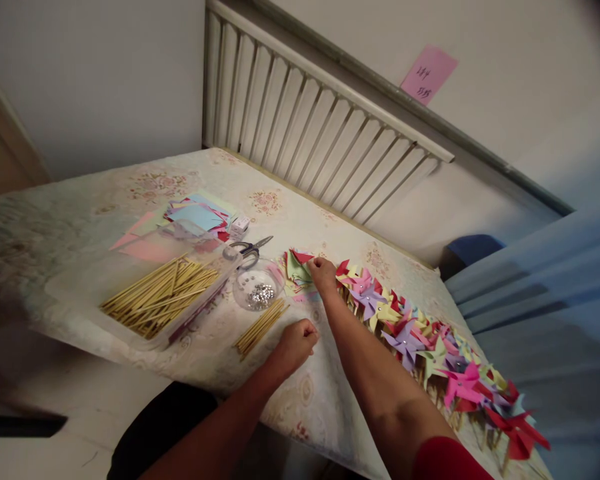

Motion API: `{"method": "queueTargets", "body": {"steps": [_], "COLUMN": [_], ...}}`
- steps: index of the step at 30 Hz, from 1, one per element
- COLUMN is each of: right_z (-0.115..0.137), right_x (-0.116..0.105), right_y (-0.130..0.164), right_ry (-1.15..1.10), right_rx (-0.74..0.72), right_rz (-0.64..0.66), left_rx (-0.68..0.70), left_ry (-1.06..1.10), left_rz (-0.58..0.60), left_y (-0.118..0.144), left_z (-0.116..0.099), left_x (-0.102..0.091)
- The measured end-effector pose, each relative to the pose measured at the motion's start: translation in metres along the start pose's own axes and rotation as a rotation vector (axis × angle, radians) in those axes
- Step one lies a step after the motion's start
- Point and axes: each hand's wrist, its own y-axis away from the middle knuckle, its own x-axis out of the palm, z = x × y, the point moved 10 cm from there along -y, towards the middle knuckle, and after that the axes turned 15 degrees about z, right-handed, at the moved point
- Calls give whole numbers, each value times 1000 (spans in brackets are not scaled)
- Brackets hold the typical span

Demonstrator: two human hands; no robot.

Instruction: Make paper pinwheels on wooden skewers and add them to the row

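My right hand (324, 273) reaches over the table with its fingers pinched at the edge of a red piece of paper (300, 257). That piece lies on a small stack of cut paper, with a green piece (296, 270) below it. Closer to me, my left hand (296, 345) is curled closed above the tablecloth; whatever its fingers hold, if anything, is hidden. Just left of it lies a small bundle of thin wooden sticks (261, 328). A round clear dish (237, 287) with small shiny metal pieces (261, 295) stands beyond the sticks.
A clear plastic box (150, 341) full of sticks (155, 297) stands left. Behind it are scissors (250, 251), a small box (239, 228) and coloured paper sheets (197, 215). Many finished paper pinwheels (405, 343) fill the right side. A radiator (320, 113) borders the far edge.
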Motion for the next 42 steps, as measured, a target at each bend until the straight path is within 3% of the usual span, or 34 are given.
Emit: {"method": "queueTargets", "body": {"steps": [10,15,22,31,42], "right_z": [-18,-17,-12,1,13], "right_x": [-43,-50,-40,-12,17], "right_y": [0,0,1,6,19], "right_ry": [-140,-166,-162,-84,24], "right_rx": [8,-4,-3,-43,-189], "right_rz": [-159,-168,-107,-15,123], "left_rx": [6,22,17,12,-21], "left_ry": [-23,-38,-26,-20,3], "left_rz": [-2,2,0,0,2], "left_y": [-6,-9,-6,-8,-1], "left_z": [5,8,3,6,0], "left_x": [0,1,1,0,-1]}}
